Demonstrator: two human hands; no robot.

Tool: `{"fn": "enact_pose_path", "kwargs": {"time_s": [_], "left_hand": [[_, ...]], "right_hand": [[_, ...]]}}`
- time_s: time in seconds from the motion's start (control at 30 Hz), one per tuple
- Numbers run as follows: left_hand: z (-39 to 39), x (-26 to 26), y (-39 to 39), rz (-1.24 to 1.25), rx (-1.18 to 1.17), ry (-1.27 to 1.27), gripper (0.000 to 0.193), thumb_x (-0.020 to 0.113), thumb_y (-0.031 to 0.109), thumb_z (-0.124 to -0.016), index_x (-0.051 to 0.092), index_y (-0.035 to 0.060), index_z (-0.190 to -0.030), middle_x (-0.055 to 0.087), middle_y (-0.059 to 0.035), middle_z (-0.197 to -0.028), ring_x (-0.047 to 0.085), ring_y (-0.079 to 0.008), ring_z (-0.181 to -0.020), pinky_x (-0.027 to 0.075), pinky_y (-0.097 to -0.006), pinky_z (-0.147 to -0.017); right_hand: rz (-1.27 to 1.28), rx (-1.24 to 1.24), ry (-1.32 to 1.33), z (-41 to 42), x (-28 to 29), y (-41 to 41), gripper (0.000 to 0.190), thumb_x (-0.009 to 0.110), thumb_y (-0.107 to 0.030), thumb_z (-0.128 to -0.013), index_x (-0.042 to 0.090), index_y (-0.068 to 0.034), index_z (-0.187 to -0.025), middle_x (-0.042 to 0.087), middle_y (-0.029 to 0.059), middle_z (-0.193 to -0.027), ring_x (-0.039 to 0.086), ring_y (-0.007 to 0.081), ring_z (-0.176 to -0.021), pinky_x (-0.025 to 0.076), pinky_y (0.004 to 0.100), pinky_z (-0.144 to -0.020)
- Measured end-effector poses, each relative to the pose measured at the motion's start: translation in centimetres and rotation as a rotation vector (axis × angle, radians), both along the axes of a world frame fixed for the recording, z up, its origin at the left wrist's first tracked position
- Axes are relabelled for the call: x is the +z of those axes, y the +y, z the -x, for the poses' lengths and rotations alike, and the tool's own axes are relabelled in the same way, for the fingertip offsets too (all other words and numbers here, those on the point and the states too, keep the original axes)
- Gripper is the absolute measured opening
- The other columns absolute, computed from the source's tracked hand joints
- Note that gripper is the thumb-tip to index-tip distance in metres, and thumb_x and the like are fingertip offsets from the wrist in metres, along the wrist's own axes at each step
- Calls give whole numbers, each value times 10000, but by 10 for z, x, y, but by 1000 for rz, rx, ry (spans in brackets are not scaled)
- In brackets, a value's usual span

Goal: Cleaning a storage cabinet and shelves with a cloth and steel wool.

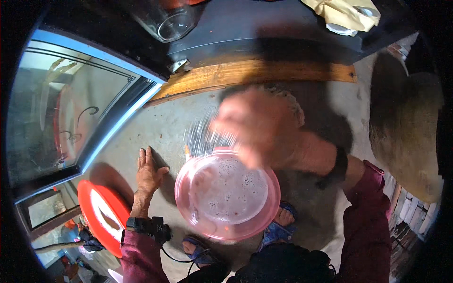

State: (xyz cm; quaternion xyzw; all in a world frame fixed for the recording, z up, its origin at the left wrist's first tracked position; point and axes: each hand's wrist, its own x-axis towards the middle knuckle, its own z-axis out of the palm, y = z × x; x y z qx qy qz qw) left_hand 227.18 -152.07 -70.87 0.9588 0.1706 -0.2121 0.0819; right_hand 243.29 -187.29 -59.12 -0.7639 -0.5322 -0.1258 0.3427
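Observation:
A pink plastic basin (182, 198) stands on the concrete floor between my feet, holding cloudy water topped with foam and bubbles (230, 198). Over its far right rim hovers my right hand (260, 127), badly blurred by motion. Its fingers look curled, but whether anything is in them is too smeared to tell. Bright streaks of flying water drops (208, 136) show to the left of its fingers. To the left of the basin, my left hand (151, 173) is held with its back up and its fingers apart, with nothing in it.
A red and white basin (122, 201) leans at the left, near a glass-panelled door (70, 116). Ahead are a wooden threshold board (262, 72), a dark ledge, a clear glass jar (175, 26) and crumpled yellow paper (348, 14). A tall brown board (403, 131) stands right.

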Motion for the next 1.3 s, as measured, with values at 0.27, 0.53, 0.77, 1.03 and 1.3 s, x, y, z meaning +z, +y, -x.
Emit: {"fn": "enact_pose_path", "kwargs": {"time_s": [0.27,0.53,0.77,1.03,1.3], "left_hand": [[0,-22,10,-46,-144,-76,941,734,301,-632,181,96,-1365,195,-220,-1390,215,-356,-1280,247,-375,-1039],[-2,-40,23,-32,-205,-139,928,730,294,-637,187,83,-1360,202,-228,-1385,222,-363,-1275,242,-380,-1040],[-4,-2,0,15,-47,-59,932,734,285,-633,188,81,-1360,203,-227,-1384,231,-373,-1268,243,-385,-1040],[-12,14,-23,41,-9,-75,902,727,267,-645,201,80,-1355,204,-222,-1385,236,-374,-1264,265,-385,-1028],[-12,21,-19,35,18,-50,902,721,265,-652,190,104,-1364,197,-201,-1395,222,-358,-1275,253,-379,-1038]], "right_hand": [[718,387,-144,87,-56,18,237,555,-120,-667,604,-9,-870,506,76,-846,507,212,-785,448,352,-619],[111,108,-15,78,-42,7,384,603,-254,-607,577,-54,-934,493,77,-862,498,228,-815,447,359,-685],[-36,-365,-148,-6,-23,-18,449,651,-77,-571,575,-82,-1013,506,63,-802,524,236,-707,467,328,-607],[257,-601,-373,-84,-80,-11,255,571,-145,-685,571,-89,-933,489,70,-779,519,245,-733,459,343,-594],[295,-736,-407,-82,-88,-50,262,634,-105,-629,599,-117,-888,495,26,-790,511,203,-740,461,322,-597]]}}
